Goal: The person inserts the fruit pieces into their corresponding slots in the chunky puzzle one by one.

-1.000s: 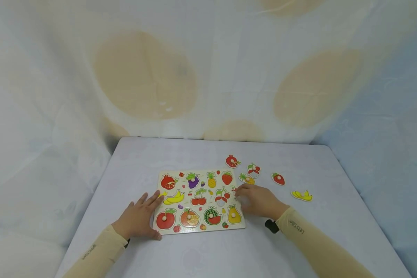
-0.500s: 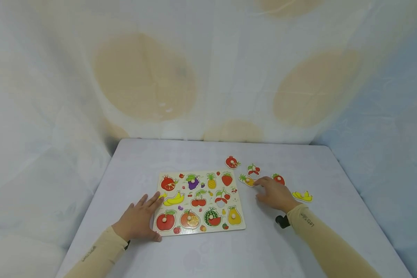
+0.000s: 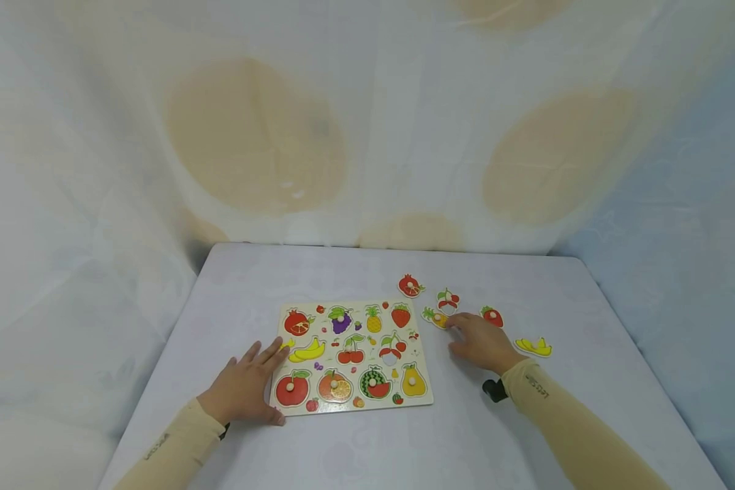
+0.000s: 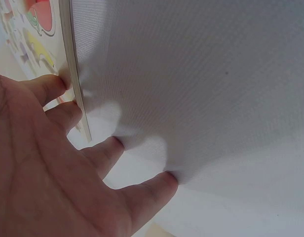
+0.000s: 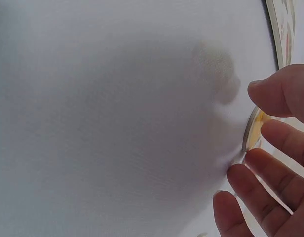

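Observation:
My left hand (image 3: 248, 386) rests with spread fingers on the left edge of a wooden fruit puzzle board (image 3: 358, 403). In the left wrist view, two fingertips (image 4: 56, 88) lie on the board and two others touch the tablecloth. Right of the board, my right hand (image 3: 480, 341) reaches to a pineapple piece (image 3: 436, 318), covering its right end. In the right wrist view, the thumb stands apart from the fingers (image 5: 278, 170), whose tips are right at the edge of the yellow piece (image 5: 254, 129). Knobbed apple (image 3: 292, 388), orange (image 3: 334, 385), watermelon (image 3: 374, 382) and pear (image 3: 413, 380) pieces sit in the board.
Loose on the white table (image 3: 337, 272) lie a pomegranate piece (image 3: 409, 285), a red-and-white fruit piece (image 3: 448, 300), a strawberry piece (image 3: 493, 317) and a banana piece (image 3: 533, 347). Patterned cloth (image 3: 367, 136) hangs behind and on both sides.
My right hand has gone from the board's right edge rightward to the pineapple piece, staying there over the last half second. My left hand has kept its place.

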### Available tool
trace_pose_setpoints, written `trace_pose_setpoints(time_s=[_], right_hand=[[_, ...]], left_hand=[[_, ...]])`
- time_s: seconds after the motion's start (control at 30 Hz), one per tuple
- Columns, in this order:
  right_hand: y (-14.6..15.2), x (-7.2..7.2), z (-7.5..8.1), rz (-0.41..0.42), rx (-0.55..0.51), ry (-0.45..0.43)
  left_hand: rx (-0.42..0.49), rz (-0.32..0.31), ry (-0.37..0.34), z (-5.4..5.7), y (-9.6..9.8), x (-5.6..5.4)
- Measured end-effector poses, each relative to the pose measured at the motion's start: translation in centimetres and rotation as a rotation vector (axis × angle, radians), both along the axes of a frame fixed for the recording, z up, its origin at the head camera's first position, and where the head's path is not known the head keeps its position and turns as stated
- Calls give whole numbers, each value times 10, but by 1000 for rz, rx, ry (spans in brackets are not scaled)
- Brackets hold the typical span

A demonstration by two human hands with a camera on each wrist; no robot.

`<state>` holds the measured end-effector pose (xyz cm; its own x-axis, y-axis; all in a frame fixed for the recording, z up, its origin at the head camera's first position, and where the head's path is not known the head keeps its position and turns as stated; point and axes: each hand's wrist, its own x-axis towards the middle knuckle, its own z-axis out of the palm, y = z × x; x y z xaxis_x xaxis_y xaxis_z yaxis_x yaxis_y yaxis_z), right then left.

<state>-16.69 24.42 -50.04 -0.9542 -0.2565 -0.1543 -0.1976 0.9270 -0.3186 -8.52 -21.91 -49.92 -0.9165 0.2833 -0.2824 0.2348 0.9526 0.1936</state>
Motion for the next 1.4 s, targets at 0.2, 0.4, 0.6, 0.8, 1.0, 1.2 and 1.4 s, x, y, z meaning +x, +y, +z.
trace_pose_setpoints(time_s=[0.2, 0.4, 0.6, 0.8, 1.0, 1.2, 1.4], right_hand=[[-4, -1, 3, 35, 7, -5], [-6, -2, 5, 41, 0, -19], [-11, -7, 6, 34, -17, -15], [-20, -20, 8, 76, -27, 25], [-31, -30, 8, 97, 23, 21], [-34, -33, 5, 89, 57, -2], [-33, -34, 4, 104, 48, 10]], left_hand=[[1, -5, 10, 0, -2, 0], [-2, -11, 6, 5, -2, 2], [0, -10, 0, 7, -3, 4], [0, -2, -2, 5, -3, 2], [8, 10, -11, 2, 0, 1], [-2, 0, -2, 3, 2, 1], [-8, -6, 6, 5, 3, 2]])
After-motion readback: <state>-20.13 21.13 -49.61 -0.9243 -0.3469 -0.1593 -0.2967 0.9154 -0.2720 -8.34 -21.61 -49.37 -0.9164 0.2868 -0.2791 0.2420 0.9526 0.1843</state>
